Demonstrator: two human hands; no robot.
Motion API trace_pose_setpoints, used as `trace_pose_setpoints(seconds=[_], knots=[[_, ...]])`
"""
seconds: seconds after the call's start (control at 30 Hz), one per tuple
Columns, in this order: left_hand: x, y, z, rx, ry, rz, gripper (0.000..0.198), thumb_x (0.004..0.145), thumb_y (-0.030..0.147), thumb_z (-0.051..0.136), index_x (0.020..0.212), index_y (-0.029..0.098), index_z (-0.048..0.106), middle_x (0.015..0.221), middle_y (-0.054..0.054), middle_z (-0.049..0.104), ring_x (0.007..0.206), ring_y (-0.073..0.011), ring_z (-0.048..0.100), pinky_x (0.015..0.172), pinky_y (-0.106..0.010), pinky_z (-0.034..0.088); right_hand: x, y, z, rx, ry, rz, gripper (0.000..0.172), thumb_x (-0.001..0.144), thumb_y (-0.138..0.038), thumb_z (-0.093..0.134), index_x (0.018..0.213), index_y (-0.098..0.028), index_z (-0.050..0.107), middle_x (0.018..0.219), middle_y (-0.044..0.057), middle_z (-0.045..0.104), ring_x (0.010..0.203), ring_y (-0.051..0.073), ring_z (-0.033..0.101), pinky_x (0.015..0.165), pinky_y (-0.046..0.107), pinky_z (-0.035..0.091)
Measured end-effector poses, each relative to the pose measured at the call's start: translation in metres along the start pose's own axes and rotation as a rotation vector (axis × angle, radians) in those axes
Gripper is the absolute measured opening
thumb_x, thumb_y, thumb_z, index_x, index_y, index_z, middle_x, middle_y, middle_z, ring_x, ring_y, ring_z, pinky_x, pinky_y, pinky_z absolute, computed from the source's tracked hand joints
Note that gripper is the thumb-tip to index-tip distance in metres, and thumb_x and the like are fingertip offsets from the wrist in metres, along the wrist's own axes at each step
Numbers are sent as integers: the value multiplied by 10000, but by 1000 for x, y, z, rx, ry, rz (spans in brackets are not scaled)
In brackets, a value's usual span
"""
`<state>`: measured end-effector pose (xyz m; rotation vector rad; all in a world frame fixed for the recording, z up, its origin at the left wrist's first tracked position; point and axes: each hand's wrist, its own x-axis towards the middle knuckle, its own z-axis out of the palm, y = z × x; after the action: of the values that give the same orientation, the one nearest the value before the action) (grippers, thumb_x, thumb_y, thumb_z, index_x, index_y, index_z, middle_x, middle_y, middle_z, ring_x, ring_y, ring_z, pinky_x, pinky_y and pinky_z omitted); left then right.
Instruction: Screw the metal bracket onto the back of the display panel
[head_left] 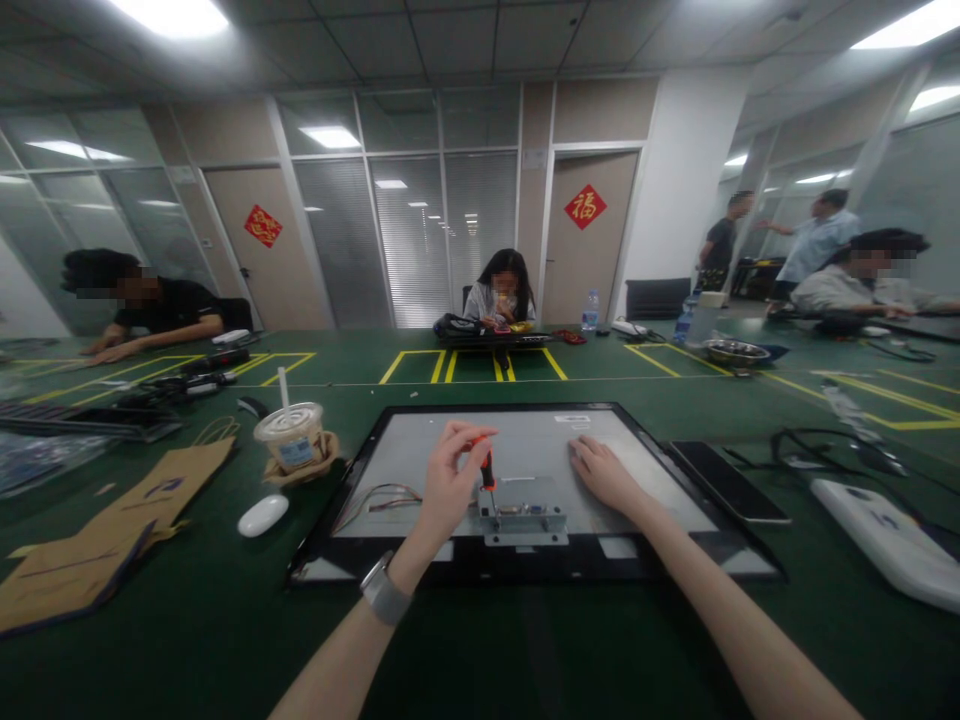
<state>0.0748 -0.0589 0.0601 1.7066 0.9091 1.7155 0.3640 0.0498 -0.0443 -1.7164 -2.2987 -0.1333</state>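
Note:
My left hand (pixel 451 480), with a watch on its wrist, has its fingers closed round the top of a red and black screwdriver (pixel 488 470). The screwdriver stands nearly upright, its shaft pointing down at a metal bracket (pixel 526 538) with connectors along it. That bracket sits near the close edge of a large flat display panel (pixel 420 430), grey with a black frame. To the right, my right hand (pixel 600 472) lies flat on the panel, fingers stretched out. Thin coloured wires (pixel 386 492) run across the panel left of the bracket.
On the left are a drink cup (pixel 291 440) with a straw, a white mouse (pixel 262 515) and a paper bag (pixel 127 520). A black phone-like slab (pixel 724 480), cables and a white device (pixel 885 535) lie on the right. Several people are around the green table (pixel 360 640).

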Motion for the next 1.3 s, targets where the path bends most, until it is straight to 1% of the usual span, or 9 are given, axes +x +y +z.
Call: trace_pose_setpoints(seconds=[0.23,0.4,0.47,0.6,0.7,0.87,1.03,1.2,1.3], knots=[[1,3,-2,3,5,-35,306,959,400,551,1009,169,745,895,-64,656,834,-185,632,782,-292,515,0,1,3,-5,21,7,452,999,-228,390,1381,-95,592,1465,214,552,1339,313,536,1134,439,383],[1,0,-2,25,51,13,282,910,428,638,865,178,761,889,-54,582,815,-179,600,731,-279,512,0,3,5,20,36,13,440,990,-230,410,1374,-128,601,1453,201,567,1324,313,549,1122,458,394],[2,1,-2,39,39,14,283,923,421,623,893,177,766,857,-48,571,803,-179,601,733,-286,513,0,3,5,23,34,14,439,988,-234,417,1374,-136,601,1451,199,569,1327,310,546,1121,455,393],[3,2,-3,11,18,-20,299,964,396,551,1002,172,746,869,-60,643,836,-190,633,790,-307,519,0,2,2,-7,2,20,454,1001,-241,389,1392,-120,584,1459,199,560,1342,299,533,1124,433,389],[2,1,-2,-26,11,-40,287,958,394,555,973,178,745,888,-63,659,851,-191,641,802,-312,523,0,0,-2,-22,-22,29,463,1004,-245,383,1404,-109,572,1474,201,545,1347,294,527,1133,416,376],[2,3,0,35,37,24,206,892,363,659,914,193,773,881,-47,591,825,-174,604,747,-281,509,-1,-2,-5,3,-18,20,465,1001,-234,392,1407,-91,569,1475,224,536,1341,311,529,1135,434,371],[2,5,-1,-29,-11,-44,307,965,385,536,1050,172,739,851,-52,638,812,-179,618,797,-311,515,-1,-2,-5,-18,-33,18,473,1011,-230,368,1411,-66,560,1484,232,524,1351,316,519,1134,426,373],[2,1,-1,-6,15,-1,217,893,373,654,866,176,741,897,-52,601,812,-172,598,737,-280,505,-1,0,0,-26,-2,16,454,1013,-238,370,1392,-102,579,1473,207,544,1343,304,529,1133,430,376],[2,1,-1,22,-4,3,211,910,368,636,866,183,728,882,-42,590,778,-159,587,706,-263,498,-1,1,0,2,8,15,450,1004,-236,385,1386,-104,583,1468,214,548,1339,312,532,1131,447,377]])
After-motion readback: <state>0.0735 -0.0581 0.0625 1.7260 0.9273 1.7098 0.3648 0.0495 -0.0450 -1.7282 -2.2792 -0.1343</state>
